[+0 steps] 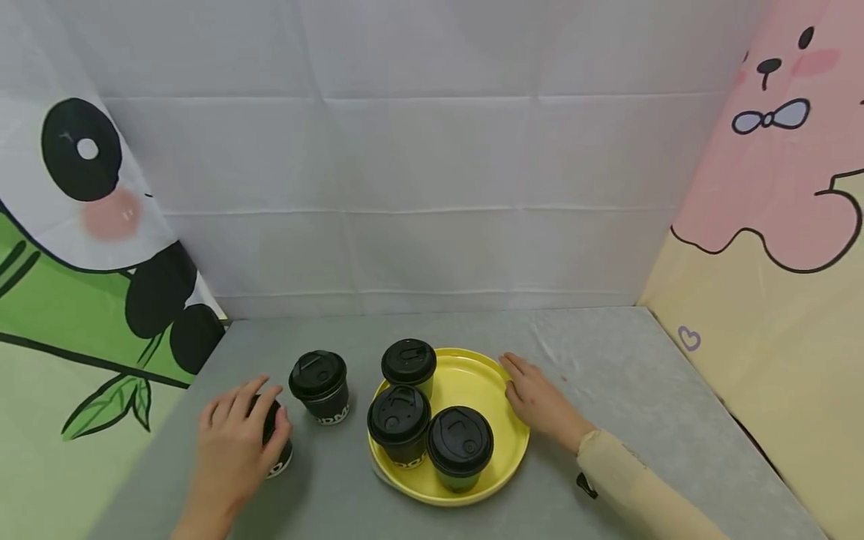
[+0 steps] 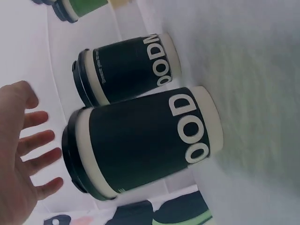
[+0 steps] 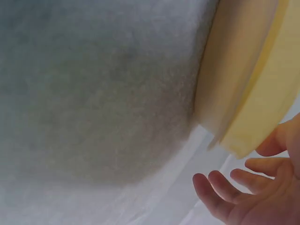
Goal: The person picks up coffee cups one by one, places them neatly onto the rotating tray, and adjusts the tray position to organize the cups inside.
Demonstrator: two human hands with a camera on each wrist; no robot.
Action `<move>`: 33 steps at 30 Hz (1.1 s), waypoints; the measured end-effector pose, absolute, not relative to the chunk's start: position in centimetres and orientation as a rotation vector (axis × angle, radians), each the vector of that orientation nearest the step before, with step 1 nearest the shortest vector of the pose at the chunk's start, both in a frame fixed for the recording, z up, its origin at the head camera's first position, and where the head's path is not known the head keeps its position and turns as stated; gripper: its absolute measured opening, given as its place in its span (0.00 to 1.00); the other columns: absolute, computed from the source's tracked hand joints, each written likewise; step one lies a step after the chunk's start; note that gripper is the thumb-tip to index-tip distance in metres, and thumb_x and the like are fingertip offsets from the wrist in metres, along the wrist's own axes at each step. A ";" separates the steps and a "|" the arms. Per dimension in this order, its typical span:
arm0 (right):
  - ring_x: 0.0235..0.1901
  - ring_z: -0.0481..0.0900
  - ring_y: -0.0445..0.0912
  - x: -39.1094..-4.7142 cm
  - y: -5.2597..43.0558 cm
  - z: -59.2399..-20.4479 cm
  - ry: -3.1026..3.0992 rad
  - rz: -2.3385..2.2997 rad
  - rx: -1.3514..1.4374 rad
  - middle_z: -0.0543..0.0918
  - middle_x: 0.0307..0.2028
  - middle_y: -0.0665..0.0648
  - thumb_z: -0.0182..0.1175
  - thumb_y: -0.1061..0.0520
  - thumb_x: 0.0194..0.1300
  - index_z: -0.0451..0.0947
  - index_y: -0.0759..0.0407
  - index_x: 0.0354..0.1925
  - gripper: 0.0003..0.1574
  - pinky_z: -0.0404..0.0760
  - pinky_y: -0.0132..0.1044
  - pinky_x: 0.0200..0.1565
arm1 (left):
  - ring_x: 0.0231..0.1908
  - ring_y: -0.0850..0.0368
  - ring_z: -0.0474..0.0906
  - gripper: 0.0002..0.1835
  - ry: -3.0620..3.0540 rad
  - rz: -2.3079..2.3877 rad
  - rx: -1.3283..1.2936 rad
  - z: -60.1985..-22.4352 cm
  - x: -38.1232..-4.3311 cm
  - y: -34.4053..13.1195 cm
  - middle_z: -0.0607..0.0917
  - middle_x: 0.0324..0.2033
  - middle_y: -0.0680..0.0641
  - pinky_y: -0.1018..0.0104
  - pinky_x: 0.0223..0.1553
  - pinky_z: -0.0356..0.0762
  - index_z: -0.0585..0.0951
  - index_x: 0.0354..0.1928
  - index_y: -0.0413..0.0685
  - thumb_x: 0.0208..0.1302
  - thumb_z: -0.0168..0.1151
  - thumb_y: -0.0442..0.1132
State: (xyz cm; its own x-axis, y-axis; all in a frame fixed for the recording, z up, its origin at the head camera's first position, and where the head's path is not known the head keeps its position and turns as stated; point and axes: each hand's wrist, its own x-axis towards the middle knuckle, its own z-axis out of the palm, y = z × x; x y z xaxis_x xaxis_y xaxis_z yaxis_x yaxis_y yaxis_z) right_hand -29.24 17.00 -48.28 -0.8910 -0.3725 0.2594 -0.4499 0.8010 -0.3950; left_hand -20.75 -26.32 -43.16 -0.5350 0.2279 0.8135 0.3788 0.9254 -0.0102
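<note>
Left hand: a bare left hand [image 1: 236, 442] reaches over the outermost cup [image 1: 283, 462], thumb apart from the other fingers, spread wide around the lid's height; whether skin meets lid I cannot tell.
Outermost cup: upright on the grey table [image 1: 594, 352], under and just right of that hand; dark, with pale lettering and a black lid.
Second loose cup: the same kind, a second loose cup [image 1: 319, 384] stands upright, farther back and to the right, between the left hand and the tray [image 1: 505, 435].
Yellow tray: round, between the two hands, nearer the right.
Cups on tray: three upright with black lids: a back cup [image 1: 409, 362], a front-left cup [image 1: 398, 420] and a front-right cup [image 1: 461, 445], grouped toward the tray's left and front.
Right hand: the right hand [image 1: 545, 405] is at the tray's right rim, fingers loosely extended, grasping nothing.
Sleeve: beige sleeve [image 1: 641, 480], right arm.
</note>
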 end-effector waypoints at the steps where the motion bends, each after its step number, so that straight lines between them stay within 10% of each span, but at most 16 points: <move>1: 0.65 0.60 0.60 -29.3 16.9 -48.3 -2.825 0.660 0.669 0.60 0.67 0.64 0.46 0.58 0.70 0.58 0.63 0.68 0.30 0.61 0.55 0.62 | 0.44 0.37 0.74 0.21 -2.174 -0.199 -0.407 -43.3 -20.8 -26.7 0.80 0.47 0.37 0.40 0.46 0.65 0.82 0.42 0.40 0.61 0.46 0.47; 33: 0.59 0.68 0.58 -25.4 16.8 -49.6 -2.793 0.461 0.550 0.66 0.63 0.65 0.48 0.53 0.70 0.64 0.67 0.64 0.29 0.66 0.53 0.59 | 0.44 0.29 0.69 0.32 -2.467 -0.272 -0.214 -45.0 -20.9 -28.7 0.75 0.50 0.33 0.33 0.36 0.68 0.75 0.55 0.43 0.46 0.68 0.50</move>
State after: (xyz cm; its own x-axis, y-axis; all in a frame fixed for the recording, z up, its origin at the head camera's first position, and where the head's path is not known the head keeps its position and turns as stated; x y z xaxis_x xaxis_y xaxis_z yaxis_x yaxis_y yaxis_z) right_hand -25.44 16.78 -49.64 -0.8952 -0.3227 0.3074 -0.4043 0.8782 -0.2556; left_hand -20.92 -28.74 -45.04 -0.7825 0.0863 0.6167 0.2187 0.9653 0.1425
